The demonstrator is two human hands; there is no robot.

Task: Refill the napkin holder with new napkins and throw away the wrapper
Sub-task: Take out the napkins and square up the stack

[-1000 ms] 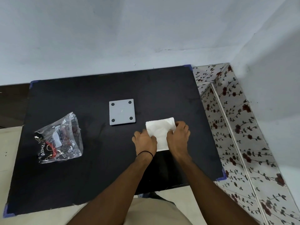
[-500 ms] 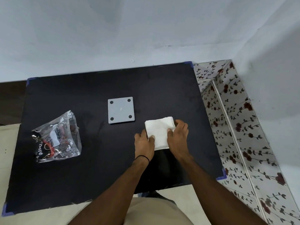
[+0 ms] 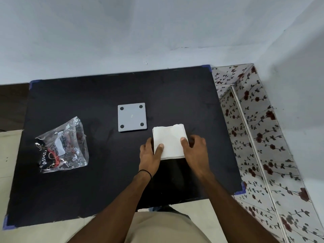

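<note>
A stack of white napkins (image 3: 169, 140) lies on the black table (image 3: 98, 181), right of centre. My left hand (image 3: 150, 153) grips the stack's left side with the thumb on top. My right hand (image 3: 195, 149) grips its right side, thumb on top too. Just beyond the stack to the left, a flat grey square napkin holder (image 3: 132, 116) with four dark round spots at its corners lies on the table. The crumpled clear plastic wrapper (image 3: 63, 146), printed in black and red, rests near the table's left edge.
A grey wall runs along the table's far edge. To the right stands a white panel with a red flower pattern (image 3: 254, 130). Blue tape marks the table corners (image 3: 242, 188).
Both hands have slid back a little along the napkin stack, so more of it shows. The view has shifted slightly; holder and wrapper stay put.
</note>
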